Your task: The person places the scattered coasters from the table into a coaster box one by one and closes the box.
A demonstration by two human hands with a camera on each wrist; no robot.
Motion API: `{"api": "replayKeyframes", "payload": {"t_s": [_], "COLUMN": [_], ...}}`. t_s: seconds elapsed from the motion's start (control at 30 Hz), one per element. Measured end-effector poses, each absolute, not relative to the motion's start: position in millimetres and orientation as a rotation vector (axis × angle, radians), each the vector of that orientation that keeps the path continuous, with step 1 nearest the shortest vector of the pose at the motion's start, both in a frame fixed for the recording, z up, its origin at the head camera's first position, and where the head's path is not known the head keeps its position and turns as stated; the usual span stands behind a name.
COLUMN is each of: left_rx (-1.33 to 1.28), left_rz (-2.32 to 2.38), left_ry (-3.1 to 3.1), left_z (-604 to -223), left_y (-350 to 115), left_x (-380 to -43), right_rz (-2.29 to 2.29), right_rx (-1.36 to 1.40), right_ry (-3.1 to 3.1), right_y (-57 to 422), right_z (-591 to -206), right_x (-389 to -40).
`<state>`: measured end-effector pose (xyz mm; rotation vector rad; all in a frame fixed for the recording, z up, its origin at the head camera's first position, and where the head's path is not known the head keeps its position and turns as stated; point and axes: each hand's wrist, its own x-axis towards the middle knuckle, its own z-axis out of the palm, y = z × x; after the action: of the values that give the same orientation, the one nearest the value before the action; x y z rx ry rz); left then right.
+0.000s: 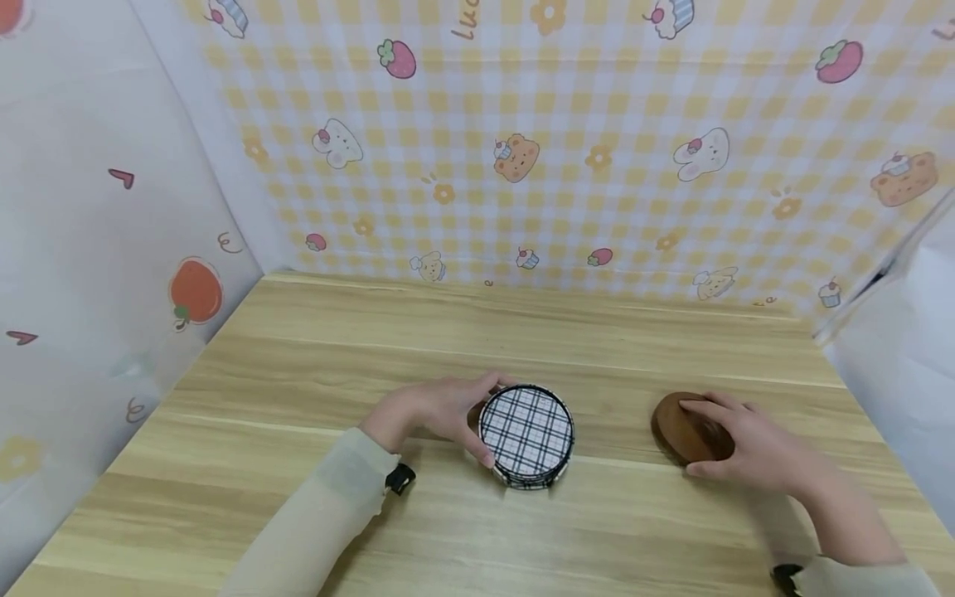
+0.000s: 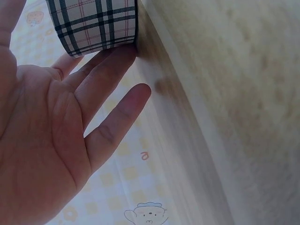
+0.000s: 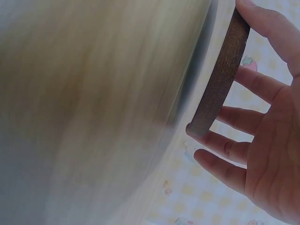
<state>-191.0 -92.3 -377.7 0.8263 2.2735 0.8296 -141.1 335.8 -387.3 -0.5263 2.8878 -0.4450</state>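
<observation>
A round plaid box with a black rim stands upright near the middle of the wooden table. My left hand holds it from the left, thumb on the near side and fingers round the far side. Its checked side wall shows above the palm in the left wrist view. On the right, my right hand grips a brown wooden disc by its edge. Seen edge-on in the right wrist view, the disc is thin and sits between thumb and fingertips, apart from the tabletop.
The light wooden tabletop runs back to a yellow checked wall cloth. A white printed sheet borders the left side, and white material the right. Black straps show at both cuffs.
</observation>
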Motion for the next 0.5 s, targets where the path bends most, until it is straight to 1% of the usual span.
{"api": "replayKeyframes", "payload": {"t_s": [0.5], "left_rx": [0.841], "left_rz": [0.813], "left_ry": [2.289], "left_z": [-378.7], "left_y": [-93.0], "left_x": [-191.4], "right_rz": [-0.49], "right_rx": [-0.612], "right_ry": [2.881], "right_y": [301.9], "right_z": [-379.6], "right_x": [-147.5]}}
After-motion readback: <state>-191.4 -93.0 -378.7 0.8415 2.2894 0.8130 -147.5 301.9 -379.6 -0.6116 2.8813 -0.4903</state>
